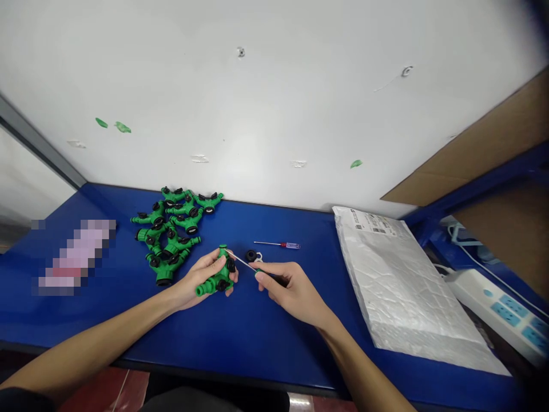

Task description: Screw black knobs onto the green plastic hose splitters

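Note:
My left hand (201,274) is closed around a green Y-shaped hose splitter (219,277) with black valve knobs. In my right hand (295,292) is a screwdriver (242,262), its handle mostly covered by my fingers. The metal shaft points left, and its tip meets the upper part of the splitter; whether it sits in an opening is too small to tell. Just beyond my right fingers lie a black ring-shaped part (251,255) and a small white piece (259,257). A second screwdriver (278,245), with a red and clear handle, rests farther back.
Several more green hose splitters (165,268) are grouped on the blue table (240,337) to the left. A white padded package (398,286) lies at the right, beside a power strip (501,309). Pale wall panels (274,103) stand behind. A blurred-out item (77,254) is at far left.

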Motion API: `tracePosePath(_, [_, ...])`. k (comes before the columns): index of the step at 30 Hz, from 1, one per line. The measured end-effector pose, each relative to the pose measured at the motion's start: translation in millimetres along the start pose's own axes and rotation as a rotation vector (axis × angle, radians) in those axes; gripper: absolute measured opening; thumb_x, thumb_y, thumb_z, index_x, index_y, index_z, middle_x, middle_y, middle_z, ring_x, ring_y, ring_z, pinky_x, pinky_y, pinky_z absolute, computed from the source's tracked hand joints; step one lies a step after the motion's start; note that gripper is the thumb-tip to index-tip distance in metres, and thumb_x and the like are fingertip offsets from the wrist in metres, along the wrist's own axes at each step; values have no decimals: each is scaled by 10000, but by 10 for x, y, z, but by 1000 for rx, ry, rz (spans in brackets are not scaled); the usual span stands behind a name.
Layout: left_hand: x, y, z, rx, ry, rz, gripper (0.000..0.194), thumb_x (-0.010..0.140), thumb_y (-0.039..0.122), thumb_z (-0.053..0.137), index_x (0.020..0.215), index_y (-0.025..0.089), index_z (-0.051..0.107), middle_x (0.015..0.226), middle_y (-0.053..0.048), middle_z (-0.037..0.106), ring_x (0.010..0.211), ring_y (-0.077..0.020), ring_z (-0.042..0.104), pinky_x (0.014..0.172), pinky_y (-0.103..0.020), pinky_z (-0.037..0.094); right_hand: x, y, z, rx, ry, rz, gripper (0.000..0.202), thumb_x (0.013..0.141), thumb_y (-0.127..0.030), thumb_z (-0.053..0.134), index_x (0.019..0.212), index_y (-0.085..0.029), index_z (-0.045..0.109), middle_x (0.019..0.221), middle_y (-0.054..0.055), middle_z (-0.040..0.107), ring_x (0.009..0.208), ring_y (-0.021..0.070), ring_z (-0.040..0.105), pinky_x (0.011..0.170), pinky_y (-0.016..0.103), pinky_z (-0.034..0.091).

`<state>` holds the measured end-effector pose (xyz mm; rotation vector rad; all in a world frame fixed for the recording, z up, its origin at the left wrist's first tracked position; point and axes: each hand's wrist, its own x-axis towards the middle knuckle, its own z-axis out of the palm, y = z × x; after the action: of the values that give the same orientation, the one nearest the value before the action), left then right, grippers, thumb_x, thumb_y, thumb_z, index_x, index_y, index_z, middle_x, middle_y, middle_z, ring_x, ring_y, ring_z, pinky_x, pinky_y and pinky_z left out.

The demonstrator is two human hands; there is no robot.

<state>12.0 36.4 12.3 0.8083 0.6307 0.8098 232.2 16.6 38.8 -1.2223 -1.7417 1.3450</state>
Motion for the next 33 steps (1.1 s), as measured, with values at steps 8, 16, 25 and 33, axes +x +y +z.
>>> tracePosePath(8, [8, 3, -12, 83, -3, -17, 263, 920, 425, 577, 913, 171, 505, 747, -22, 575, 589, -121, 512, 539, -265, 407, -31, -71, -18, -111, 4, -13, 362, 946, -399, 537, 1111, -155, 748, 664, -3, 559, 520, 92, 437, 485, 210, 363])
tracePosePath(16, [-13, -20, -50, 222, 17, -37, 281, 934, 457, 544, 978, 183, 507, 816, -18, 574, 672, -126, 535, 593, -261, 427, -53, -90, -10, -50, -19, 57, 379, 946, -417, 523, 955, -118, 756, 632, -8, 504, 504, 81, 394, 456, 206, 332])
tracePosePath(25, [3, -23, -37, 276, 34, -24, 302, 939, 493, 502, 988, 197, 469, 815, -10, 553, 672, -127, 520, 587, -262, 416, -49, -83, 18, 40, -3, 81, 377, 933, -391, 541, 1116, -123, 734, 635, -12, 493, 477, 71, 382, 433, 207, 304])
tracePosePath(33, [-10, -29, -75, 463, 64, 14, 351, 936, 547, 466, 986, 200, 481, 829, -14, 548, 760, -153, 517, 712, -294, 434, -52, -95, 22, -74, -9, 67, 363, 950, -390, 517, 1081, -133, 737, 606, -29, 473, 488, 78, 379, 449, 216, 279])
